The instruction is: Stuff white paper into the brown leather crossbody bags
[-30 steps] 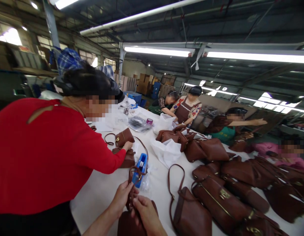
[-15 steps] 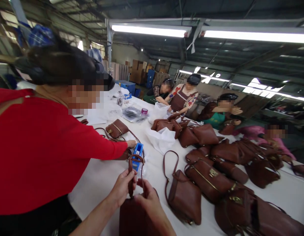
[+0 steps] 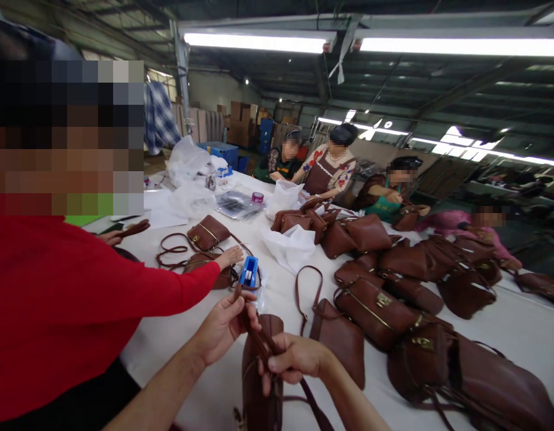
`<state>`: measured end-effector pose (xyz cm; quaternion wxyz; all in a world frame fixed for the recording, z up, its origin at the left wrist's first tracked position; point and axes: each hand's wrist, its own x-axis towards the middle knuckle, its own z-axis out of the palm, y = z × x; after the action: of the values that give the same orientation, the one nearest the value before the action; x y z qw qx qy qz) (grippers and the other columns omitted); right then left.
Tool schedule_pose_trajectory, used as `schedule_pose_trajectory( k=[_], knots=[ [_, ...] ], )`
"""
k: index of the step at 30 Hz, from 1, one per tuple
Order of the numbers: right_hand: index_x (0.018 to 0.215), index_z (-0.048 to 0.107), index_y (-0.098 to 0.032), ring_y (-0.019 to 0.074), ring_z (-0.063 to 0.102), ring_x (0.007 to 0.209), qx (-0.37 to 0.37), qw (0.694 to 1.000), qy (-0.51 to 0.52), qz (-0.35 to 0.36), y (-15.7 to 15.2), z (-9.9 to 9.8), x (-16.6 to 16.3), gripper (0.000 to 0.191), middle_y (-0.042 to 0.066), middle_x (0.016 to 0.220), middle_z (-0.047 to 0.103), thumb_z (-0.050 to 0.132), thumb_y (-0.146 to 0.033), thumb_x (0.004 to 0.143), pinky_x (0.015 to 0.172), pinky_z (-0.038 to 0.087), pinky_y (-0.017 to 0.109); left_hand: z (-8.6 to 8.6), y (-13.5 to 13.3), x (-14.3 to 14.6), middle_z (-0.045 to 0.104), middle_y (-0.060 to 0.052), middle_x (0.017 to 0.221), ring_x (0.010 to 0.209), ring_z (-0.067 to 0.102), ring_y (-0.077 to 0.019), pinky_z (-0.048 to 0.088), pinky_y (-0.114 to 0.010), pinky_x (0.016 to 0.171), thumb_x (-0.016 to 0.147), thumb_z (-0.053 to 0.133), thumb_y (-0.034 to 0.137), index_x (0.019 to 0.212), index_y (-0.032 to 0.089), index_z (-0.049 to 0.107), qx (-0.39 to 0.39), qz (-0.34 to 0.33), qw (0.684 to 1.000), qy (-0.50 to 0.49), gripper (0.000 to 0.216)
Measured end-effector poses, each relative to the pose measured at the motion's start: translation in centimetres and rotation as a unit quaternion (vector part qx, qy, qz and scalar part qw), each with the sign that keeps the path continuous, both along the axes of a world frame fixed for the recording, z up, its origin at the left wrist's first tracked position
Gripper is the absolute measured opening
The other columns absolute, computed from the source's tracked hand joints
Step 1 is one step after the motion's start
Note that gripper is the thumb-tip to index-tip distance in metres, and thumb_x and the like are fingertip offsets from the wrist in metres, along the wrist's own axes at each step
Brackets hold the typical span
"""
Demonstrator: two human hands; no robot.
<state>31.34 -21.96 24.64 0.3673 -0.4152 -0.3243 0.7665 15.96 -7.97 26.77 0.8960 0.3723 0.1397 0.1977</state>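
Both my hands grip a brown leather bag strap [image 3: 255,326] in front of me. My left hand [image 3: 224,326] is closed round its upper part, and my right hand [image 3: 292,359] pinches it lower down. Under my hands stands the brown handbag [image 3: 262,392], its narrow side towards me and partly covered by my fingers. A loose end of strap trails from my right hand to the lower right. Just beyond my left hand is a blue tape dispenser [image 3: 249,272]. To the right lies another brown shoulder bag [image 3: 337,341] with its strap looped on the table.
A person in a red top [image 3: 79,299] leans in from the left, one hand [image 3: 230,256] beside the dispenser near a small bag [image 3: 208,232]. Many brown bags [image 3: 367,311] crowd the right of the white table [image 3: 191,341]. White wrapping [image 3: 289,246] lies mid-table. Several co-workers [image 3: 328,161] are at the far side.
My right hand has closed on the strap, and the strap is lower. The bag below has turned narrow side on. The person in red has leaned forward, their hand moving off the dispenser.
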Motion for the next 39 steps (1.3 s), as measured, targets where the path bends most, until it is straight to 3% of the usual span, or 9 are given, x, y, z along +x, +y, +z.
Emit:
schedule_pose_trajectory(
  k=[5, 9, 13, 19, 23, 26, 31, 35, 39],
  knots=[
    [0.083, 0.069, -0.004, -0.0008, 0.021, 0.026, -0.057, 0.995, 0.056, 0.051, 0.3, 3.0, 1.1, 0.037, 0.009, 0.063, 0.072, 0.076, -0.036, 0.067, 0.03, 0.005, 0.018, 2.3, 0.3, 0.2, 0.059, 0.002, 0.064, 0.062, 0.06, -0.0159, 0.047, -0.032, 0.069, 0.08, 0.074, 0.039, 0.104, 0.015, 0.065, 0.063, -0.012, 0.998, -0.026, 0.035],
    [0.082, 0.07, -0.004, -0.0007, 0.017, 0.024, -0.099, 0.989, 0.071, 0.087, 0.3, 3.2, 1.7, 0.033, 0.007, 0.057, 0.07, 0.075, -0.033, 0.066, 0.029, 0.003, 0.017, 1.8, -0.2, 0.1, 0.058, 0.002, 0.061, 0.061, 0.056, -0.0151, 0.045, -0.033, 0.071, 0.08, 0.074, 0.041, 0.106, 0.015, 0.065, 0.107, -0.039, 0.993, -0.017, 0.038],
    [0.081, 0.071, -0.006, 0.0001, 0.018, 0.026, -0.11, 0.989, 0.04, 0.095, -0.3, -0.9, 0.9, 0.032, 0.006, 0.057, 0.07, 0.075, -0.034, 0.066, 0.03, 0.005, 0.017, -1.1, -1.3, -0.8, 0.059, 0.002, 0.059, 0.062, 0.055, -0.0154, 0.043, -0.031, 0.07, 0.081, 0.07, 0.047, 0.108, 0.012, 0.063, 0.165, -0.065, 0.983, 0.045, 0.044],
    [0.082, 0.071, -0.008, 0.0011, 0.025, 0.031, -0.063, 0.996, -0.001, -0.068, -1.2, -9.1, -4.1, 0.037, 0.002, 0.059, 0.069, 0.078, -0.039, 0.063, 0.036, 0.011, 0.017, -5.1, -2.9, -3.0, 0.064, 0.001, 0.061, 0.057, 0.058, -0.0156, 0.046, -0.03, 0.062, 0.081, 0.065, 0.049, 0.124, 0.009, 0.055, 0.208, -0.119, 0.96, 0.146, 0.06],
    [0.079, 0.067, -0.012, 0.0023, 0.034, 0.039, -0.013, 0.986, -0.021, -0.166, -1.1, -9.9, -5.2, 0.042, -0.004, 0.058, 0.062, 0.083, -0.043, 0.057, 0.041, 0.018, 0.017, -5.7, -3.1, -3.2, 0.066, -0.002, 0.067, 0.052, 0.06, -0.0149, 0.047, -0.027, 0.053, 0.079, 0.064, 0.05, 0.124, 0.011, 0.056, 0.223, -0.094, 0.956, 0.168, 0.06],
    [0.08, 0.061, -0.015, 0.0021, 0.027, 0.039, 0.027, 0.965, -0.041, -0.256, -1.1, -9.1, -4.1, 0.046, -0.006, 0.06, 0.054, 0.072, -0.058, 0.068, 0.041, 0.015, 0.019, -5.6, -3.4, -3.0, 0.066, -0.001, 0.071, 0.05, 0.062, -0.0155, 0.049, -0.026, 0.051, 0.081, 0.061, 0.049, 0.117, 0.014, 0.06, 0.257, -0.074, 0.944, 0.193, 0.05],
    [0.095, 0.057, -0.018, 0.0023, 0.023, 0.039, 0.083, 0.868, -0.116, -0.476, -2.1, -8.1, -3.1, 0.051, -0.005, 0.072, 0.055, 0.058, -0.066, 0.077, 0.038, 0.015, 0.019, -6.2, -3.9, -2.9, 0.071, -0.003, 0.079, 0.049, 0.063, -0.0165, 0.048, -0.025, 0.049, 0.082, 0.052, 0.041, 0.101, 0.02, 0.067, 0.433, 0.026, 0.856, 0.282, 0.032],
    [0.12, 0.059, -0.02, 0.0069, 0.04, 0.044, 0.136, 0.817, -0.282, -0.484, -2.8, -8.4, -3.3, 0.042, 0.0, 0.079, 0.061, 0.052, -0.047, 0.088, 0.042, 0.032, 0.02, -8.0, -3.6, -1.2, 0.075, -0.007, 0.094, 0.067, 0.07, -0.0229, 0.054, -0.031, 0.067, 0.081, 0.041, 0.028, 0.118, 0.021, 0.064, 0.584, 0.096, 0.727, 0.348, 0.044],
    [0.141, 0.045, -0.02, 0.0155, 0.058, 0.067, 0.221, 0.709, -0.489, -0.458, -3.7, -8.9, -3.8, 0.051, 0.007, 0.091, 0.065, 0.038, -0.015, 0.09, 0.062, 0.049, 0.027, -8.3, -3.3, 0.4, 0.071, -0.013, 0.113, 0.091, 0.07, -0.0263, 0.054, -0.034, 0.078, 0.081, 0.033, 0.018, 0.126, 0.016, 0.058, 0.664, 0.104, 0.641, 0.372, 0.052]
  ],
)
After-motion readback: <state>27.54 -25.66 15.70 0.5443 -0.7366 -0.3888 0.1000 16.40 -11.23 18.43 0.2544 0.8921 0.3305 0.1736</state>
